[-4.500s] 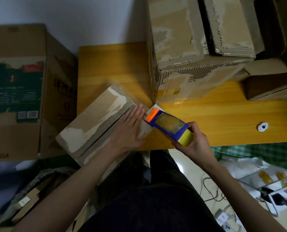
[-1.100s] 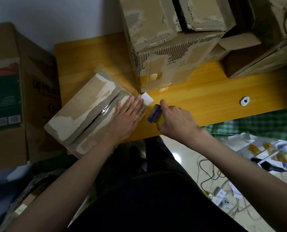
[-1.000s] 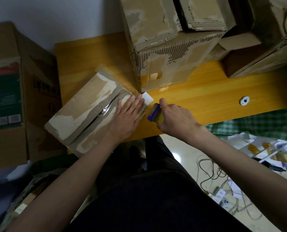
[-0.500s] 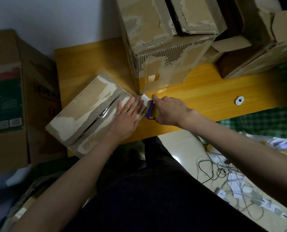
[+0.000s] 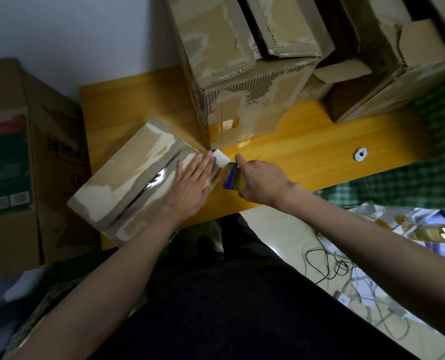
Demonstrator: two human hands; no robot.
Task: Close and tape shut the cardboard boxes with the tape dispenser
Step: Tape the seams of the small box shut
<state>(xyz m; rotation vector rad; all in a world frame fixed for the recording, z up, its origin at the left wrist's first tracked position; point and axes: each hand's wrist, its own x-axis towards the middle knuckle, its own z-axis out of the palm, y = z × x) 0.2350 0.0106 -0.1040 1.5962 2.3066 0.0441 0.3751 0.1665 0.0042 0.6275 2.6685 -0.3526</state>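
A worn cardboard box [image 5: 128, 175] lies closed and slanted on the yellow wooden table [image 5: 307, 154], with shiny tape along its middle seam. My left hand [image 5: 190, 187] presses flat on the box's right end, fingers straight. My right hand [image 5: 261, 185] grips a blue and yellow tape dispenser [image 5: 230, 175] against that same end of the box, index finger stretched along its top. A white label [image 5: 221, 157] sticks out at the box corner beside the dispenser.
A tall torn cardboard box [image 5: 242, 74] stands just behind the hands, with more boxes [image 5: 387, 61] at the back right. A large printed carton [image 5: 16, 162] stands left of the table. A small white round object [image 5: 360, 154] lies on the table. Cables [image 5: 346, 276] cover the floor at right.
My right hand has turned the dispenser from pointing up-left to pressed down at the box's right end, then slid slightly toward the box. My left hand stays flat on the box.
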